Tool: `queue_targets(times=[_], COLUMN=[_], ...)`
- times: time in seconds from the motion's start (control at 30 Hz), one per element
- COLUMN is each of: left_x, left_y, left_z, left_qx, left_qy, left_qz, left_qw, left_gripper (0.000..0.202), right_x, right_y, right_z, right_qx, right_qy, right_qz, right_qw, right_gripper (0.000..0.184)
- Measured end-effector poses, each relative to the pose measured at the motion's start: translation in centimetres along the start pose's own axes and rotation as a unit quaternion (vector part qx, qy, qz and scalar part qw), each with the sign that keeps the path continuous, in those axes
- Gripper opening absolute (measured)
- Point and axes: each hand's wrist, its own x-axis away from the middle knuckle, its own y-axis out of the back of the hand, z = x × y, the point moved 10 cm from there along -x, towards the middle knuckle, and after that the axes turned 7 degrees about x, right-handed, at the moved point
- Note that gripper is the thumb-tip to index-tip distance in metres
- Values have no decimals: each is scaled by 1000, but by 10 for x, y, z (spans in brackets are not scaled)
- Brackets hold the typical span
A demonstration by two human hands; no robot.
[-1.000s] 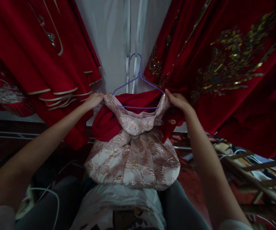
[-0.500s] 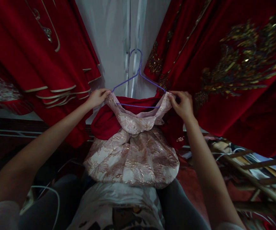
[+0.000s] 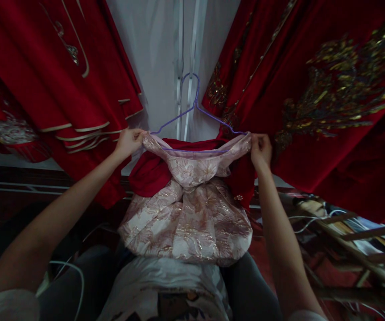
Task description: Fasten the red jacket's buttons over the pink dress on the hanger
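Head view, first speaker: What is at the centre?

Second speaker: A pink and gold brocade dress [image 3: 187, 214], held up at chest height in front of the person. Its neckline is stretched wide over a purple wire hanger [image 3: 195, 111], and its skirt hangs down in full folds toward the person's lap.

First speaker: And the hands?

Second speaker: The left hand [image 3: 128, 141] has its fingers closed on the dress's left shoulder, at the hanger's left end. The right hand [image 3: 261, 149] has its fingers pinched on the dress's right shoulder, at the hanger's right end. Both arms are stretched forward.

First speaker: What lies behind the dress?

Second speaker: A red cloth [image 3: 148, 171] shows just behind the neckline and to each side of the bodice. Farther back, red robes [image 3: 61, 80] with pale trim hang on the left, and a red robe with gold embroidery [image 3: 333, 98] hangs on the right. A pale wall [image 3: 159, 58] shows between them. Wooden slats [image 3: 362, 232] lie low on the right.
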Motion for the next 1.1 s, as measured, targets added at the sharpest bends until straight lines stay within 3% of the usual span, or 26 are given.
queue_targets(times=[0.13,0.2,0.27,0.33,0.43,0.5,0.57,0.63,0.73,0.8,0.97,1.1], left_x=[16,31,48,58,65,66,66,64,64,68,85,98], left_y=[0,-14,-33,-50,-68,-73,-84,-98,-121,-132,-124,-110], left_z=[26,34,27,2,-65,-110,-138,-148,-144,-139,-138,-145], left_qx=[-133,-164,-163,-135,-45,-10,-5,-8,-16,-27,-54,-46], left_qy=[25,29,13,-25,-142,-235,-288,-308,-305,-301,-292,-292], left_qz=[57,126,190,209,201,168,165,167,185,181,114,101], left_qw=[989,978,968,968,968,957,943,937,934,936,948,950], left_gripper=[32,27,26,28,32,30,30,29,27,26,26,24], right_x=[25,42,58,78,114,125,118,102,82,72,53,47], right_y=[2,-6,-20,-42,-68,-71,-63,-48,-21,-5,25,27], right_z=[-37,-43,-40,-26,1,17,32,42,43,30,-22,-43], right_qx=[7,4,-8,-23,-46,-58,-64,-63,-58,-63,-59,-6], right_qy=[-81,-107,-112,-91,-48,-30,-16,-13,-43,-86,-193,-185], right_qz=[17,75,169,301,499,551,532,485,424,382,216,133], right_qw=[997,991,979,949,864,832,844,872,903,918,955,974], right_gripper=[26,24,23,23,26,28,28,29,30,31,23,22])
